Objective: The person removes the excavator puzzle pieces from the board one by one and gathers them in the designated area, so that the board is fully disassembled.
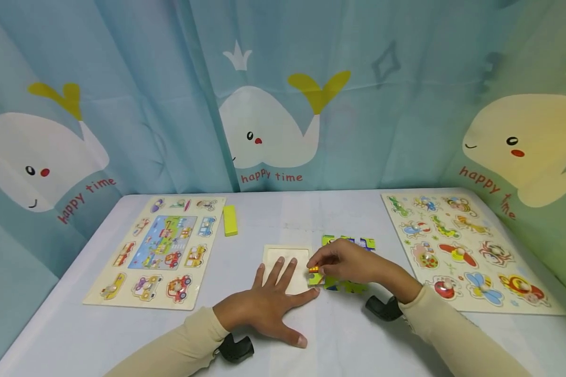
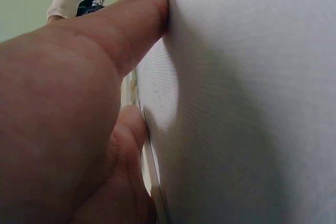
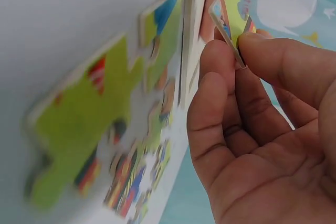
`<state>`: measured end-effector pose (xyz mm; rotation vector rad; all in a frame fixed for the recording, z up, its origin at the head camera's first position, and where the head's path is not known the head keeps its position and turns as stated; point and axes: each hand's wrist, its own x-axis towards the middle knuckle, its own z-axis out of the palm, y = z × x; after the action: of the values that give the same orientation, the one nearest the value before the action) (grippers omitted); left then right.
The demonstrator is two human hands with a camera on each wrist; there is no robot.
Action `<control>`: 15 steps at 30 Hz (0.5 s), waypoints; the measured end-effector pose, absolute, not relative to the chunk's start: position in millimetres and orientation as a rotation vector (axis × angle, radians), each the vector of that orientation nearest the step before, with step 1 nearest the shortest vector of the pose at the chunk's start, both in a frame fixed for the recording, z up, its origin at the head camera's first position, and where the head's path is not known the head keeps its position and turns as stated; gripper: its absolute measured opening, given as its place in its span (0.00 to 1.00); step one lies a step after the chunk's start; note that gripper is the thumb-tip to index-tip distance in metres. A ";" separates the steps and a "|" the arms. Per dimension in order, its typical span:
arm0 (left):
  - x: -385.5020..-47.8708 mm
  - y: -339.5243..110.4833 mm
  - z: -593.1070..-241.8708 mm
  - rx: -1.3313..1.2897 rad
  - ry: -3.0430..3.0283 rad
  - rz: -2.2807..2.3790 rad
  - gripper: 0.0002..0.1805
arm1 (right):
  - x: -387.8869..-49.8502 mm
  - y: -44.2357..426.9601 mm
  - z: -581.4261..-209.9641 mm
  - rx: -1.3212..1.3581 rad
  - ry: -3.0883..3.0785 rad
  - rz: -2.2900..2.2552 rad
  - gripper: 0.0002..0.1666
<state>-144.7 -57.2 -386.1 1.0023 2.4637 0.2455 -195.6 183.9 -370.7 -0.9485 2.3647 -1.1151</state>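
Note:
In the head view my left hand (image 1: 269, 306) lies spread on the table, its fingertips over the lower part of a pale wooden puzzle tray (image 1: 287, 252). My right hand (image 1: 351, 262) pinches a green jigsaw piece (image 3: 231, 14) with a red and yellow print between thumb and fingers, just above the tray's right edge. Loose green puzzle pieces (image 3: 89, 114) lie on the table to the right of the tray, partly hidden under my right hand in the head view. The left wrist view shows my left thumb (image 2: 142, 14) against the white cloth.
A vehicle knob puzzle board (image 1: 139, 293) lies at the left, with a yellow block (image 1: 230, 220) beside its upper right corner. An insect knob puzzle board (image 1: 434, 251) lies at the right. A blue curtain (image 1: 273, 63) with whales hangs behind the table.

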 end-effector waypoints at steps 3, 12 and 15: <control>-143.9 -58.5 -384.2 0.996 2.470 0.248 0.48 | -196.8 191.3 -369.2 -0.922 2.373 -1.129 0.11; -144.2 -58.5 -385.2 0.982 2.479 0.254 0.48 | -198.1 211.3 -366.5 -0.923 2.398 -1.148 0.11; -144.8 -57.4 -385.7 0.984 2.475 0.256 0.48 | -197.0 218.6 -367.3 -0.923 2.395 -1.162 0.12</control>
<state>-144.8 -57.4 -385.7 0.9838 2.4749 0.2563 -197.0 218.6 -367.3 -0.9228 2.3947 -1.1621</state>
